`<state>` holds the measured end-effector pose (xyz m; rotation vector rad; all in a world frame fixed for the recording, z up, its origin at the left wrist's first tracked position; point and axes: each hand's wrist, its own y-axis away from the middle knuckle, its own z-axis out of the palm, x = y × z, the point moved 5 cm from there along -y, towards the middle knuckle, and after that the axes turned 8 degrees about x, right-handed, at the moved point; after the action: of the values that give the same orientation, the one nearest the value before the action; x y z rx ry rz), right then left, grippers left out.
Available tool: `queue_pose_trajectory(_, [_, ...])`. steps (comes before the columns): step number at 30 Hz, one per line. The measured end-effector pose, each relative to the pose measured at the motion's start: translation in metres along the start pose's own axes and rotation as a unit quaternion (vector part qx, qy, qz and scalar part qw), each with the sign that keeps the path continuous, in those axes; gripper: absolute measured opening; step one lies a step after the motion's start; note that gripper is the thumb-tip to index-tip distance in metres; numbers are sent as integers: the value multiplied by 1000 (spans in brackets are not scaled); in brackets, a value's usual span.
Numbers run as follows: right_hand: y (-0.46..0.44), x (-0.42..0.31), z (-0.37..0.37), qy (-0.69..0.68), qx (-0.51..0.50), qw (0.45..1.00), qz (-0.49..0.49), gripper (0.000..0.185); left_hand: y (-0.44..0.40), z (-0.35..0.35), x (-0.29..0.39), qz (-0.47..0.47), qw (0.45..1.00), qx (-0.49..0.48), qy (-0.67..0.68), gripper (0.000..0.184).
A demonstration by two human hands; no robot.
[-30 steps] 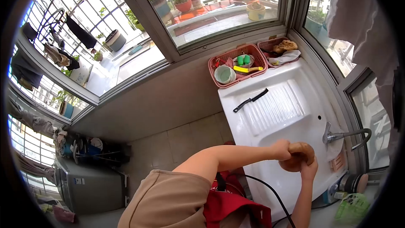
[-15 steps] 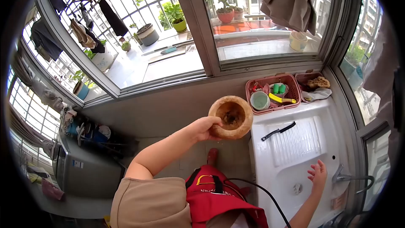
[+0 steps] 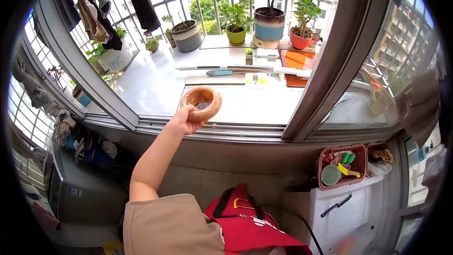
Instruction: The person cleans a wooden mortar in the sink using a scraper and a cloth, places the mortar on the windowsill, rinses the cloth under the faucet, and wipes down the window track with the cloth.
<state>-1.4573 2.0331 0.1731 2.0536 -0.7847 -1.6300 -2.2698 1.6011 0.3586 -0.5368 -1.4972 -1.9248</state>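
My left hand (image 3: 185, 122) grips a thick-walled, tan-brown mortar (image 3: 215, 107) by its near rim, with the thumb over the edge. The mortar is tilted towards me, so dark patches show inside its hollow. It is held above the window track, over the near edge of the white ledge (image 3: 155, 89); I cannot tell whether it touches anything. My right hand (image 3: 345, 244) is a blur at the bottom edge, over the white sink (image 3: 330, 226), and its fingers cannot be made out.
Potted plants (image 3: 236, 33) line the ledge before the window bars. A blue-handled tool (image 3: 220, 72) lies across it. Right, a pink basket (image 3: 361, 153) holds a green cup and a yellow-handled item; a black knife (image 3: 336, 205) lies on the sink's ridged board. Clothes (image 3: 141, 4) hang left.
My left hand has carried the mortar away from beside the sink, forward and left to the window ledge. The view has shifted, and the sink and basket now sit lower right. My right hand is blurred.
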Motion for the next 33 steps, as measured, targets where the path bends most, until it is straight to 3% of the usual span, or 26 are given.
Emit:
queue_pose_trajectory(4, [58,-25,28,-2,55,998,-11,60,-92,-10,27,6,998,43,37,41])
queue_pose_trajectory(6, [72,-34,33,2,74,997,-4,60,-114,-16,34,9,990,112,87,44])
queue_pose_trajectory(8, [71,-30,33,-2,86,996,1,61,-126,-20,36,-9,989,111,97,47])
queue_pose_trajectory(11, [63,-23,8,32,123,990,-65,58,-130,-27,33,0,992,99,79,45])
queue_pose_trajectory(17, [82,-37,12,4,139,989,-49,55,-130,-28,37,-13,998,55,24,43])
queue_pose_trajectory(24, [61,-35,3,40,136,988,-63,51,-94,37,99,40,999,3,-31,36])
queue_pose_trajectory(28, [81,-46,18,41,150,986,-55,52,-139,87,144,68,991,15,-117,33])
queue_pose_trajectory(30, [90,-48,11,53,170,982,-61,54,-160,115,157,58,982,85,-159,33])
queue_pose_trajectory(33, [101,-46,-22,78,217,970,-74,54,-204,154,159,35,989,40,-135,34])
